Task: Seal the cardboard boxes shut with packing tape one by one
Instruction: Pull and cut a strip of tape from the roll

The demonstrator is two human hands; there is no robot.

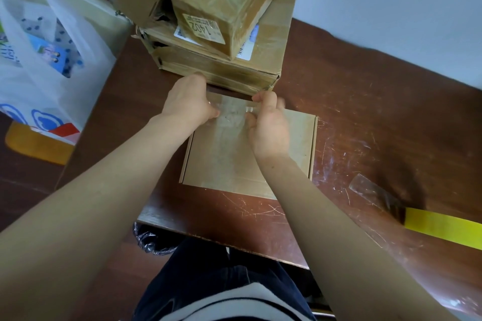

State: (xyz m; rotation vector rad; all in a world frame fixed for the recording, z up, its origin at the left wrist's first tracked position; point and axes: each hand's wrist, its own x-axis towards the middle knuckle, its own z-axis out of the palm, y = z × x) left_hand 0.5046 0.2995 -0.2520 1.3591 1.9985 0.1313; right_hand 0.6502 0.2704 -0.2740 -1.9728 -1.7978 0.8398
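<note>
Clear tape (233,112) is being pinched taut between left hand (189,101) and right hand (268,128) above the flat box (294,138)'s far edge, apparently for wrinkle-free laying.

A glossy clear tape strip (232,115) is shining across the matt cardboard box (297,138); the varnished wooden table (365,112) is showing scratches.

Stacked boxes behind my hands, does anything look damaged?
Yes. The top box has a ragged hole torn in its upper face, with tape peeling around it. The big box under it is frayed along its left edge.
</note>
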